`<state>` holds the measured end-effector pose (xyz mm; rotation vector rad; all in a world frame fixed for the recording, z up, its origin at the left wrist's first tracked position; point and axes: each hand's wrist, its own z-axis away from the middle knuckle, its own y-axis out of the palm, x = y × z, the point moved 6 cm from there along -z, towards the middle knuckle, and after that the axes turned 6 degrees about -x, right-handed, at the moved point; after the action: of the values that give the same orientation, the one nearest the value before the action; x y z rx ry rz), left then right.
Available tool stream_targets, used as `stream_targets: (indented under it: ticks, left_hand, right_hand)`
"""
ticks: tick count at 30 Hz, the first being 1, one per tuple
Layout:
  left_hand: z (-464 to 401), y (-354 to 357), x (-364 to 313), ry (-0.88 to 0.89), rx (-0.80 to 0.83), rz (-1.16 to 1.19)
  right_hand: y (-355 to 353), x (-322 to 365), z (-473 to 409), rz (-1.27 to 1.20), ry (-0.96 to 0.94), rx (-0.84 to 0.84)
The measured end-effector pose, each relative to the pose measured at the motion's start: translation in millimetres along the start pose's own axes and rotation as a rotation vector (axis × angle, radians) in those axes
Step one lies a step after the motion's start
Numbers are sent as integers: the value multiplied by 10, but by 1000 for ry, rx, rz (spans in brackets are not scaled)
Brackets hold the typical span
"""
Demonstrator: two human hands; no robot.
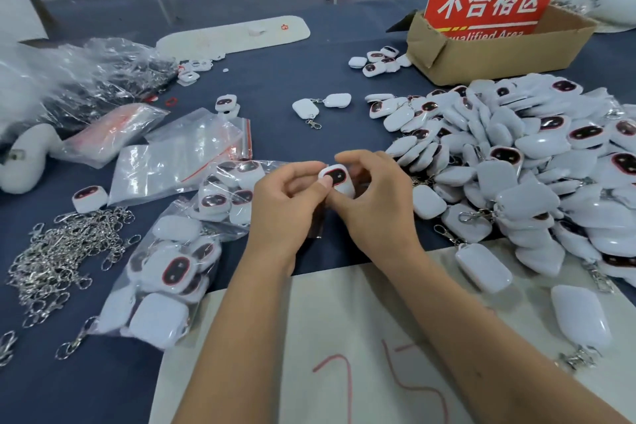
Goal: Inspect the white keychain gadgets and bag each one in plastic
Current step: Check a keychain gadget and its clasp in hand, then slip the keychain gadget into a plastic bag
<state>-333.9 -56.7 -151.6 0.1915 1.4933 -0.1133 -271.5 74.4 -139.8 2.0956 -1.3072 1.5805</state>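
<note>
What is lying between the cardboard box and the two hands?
In the head view, between the cardboard box and the hands: bare blue cloth, flanked by loose white gadgets.

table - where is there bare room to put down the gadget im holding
Bare blue cloth lies mid-table, bordered by the bags, the two loose gadgets and the hands. The white sheet between the forearms is also free. Crowded: the gadget pile on the right, the chains and filled bags on the left.

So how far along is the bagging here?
Early on. Done: one plastic bag of gadgets lies at the left. In hand: the left hand and right hand both grip one white gadget, unbagged. Left: the big loose pile on the right.
</note>
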Motion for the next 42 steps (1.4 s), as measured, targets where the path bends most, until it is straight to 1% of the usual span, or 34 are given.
stream_targets:
  ticks: [3, 6, 9, 16, 19, 24, 27, 32, 36, 42]
  left_hand:
    - [-30, -54, -1, -27, -1, 53]
    - [-37, -84, 0, -44, 13, 107]
    - [-24, -50, -1, -25, 28, 93]
    - [-35, -64, -10, -80, -9, 152]
    - [-27, -59, -20, -84, -15, 154]
    - [-4, -36, -54, -111, 11, 200]
    - [9, -21, -71, -108, 44, 196]
    - [7, -15, -75, -102, 75, 205]
    - [1, -35, -67, -77, 42, 204]
    - [7, -43, -83, -23, 22, 192]
  right_hand:
    - [-6, -31, 11, -88, 8, 22]
    - [11, -101, -21, -236, 132, 59]
    - [11, -137, -43, -384, 253, 85]
    - [36, -152, -34, -492, 354, 121]
    - [36, -148, -26, -513, 339, 131]
    - [-9, -129, -16, -443, 231, 40]
    - [-19, -98, -22, -431, 175, 15]
    - [-19, -93, -25, -464, 162, 14]
    - [-13, -72, -32, -438, 110, 23]
    - [0, -63, -31, -441, 89, 43]
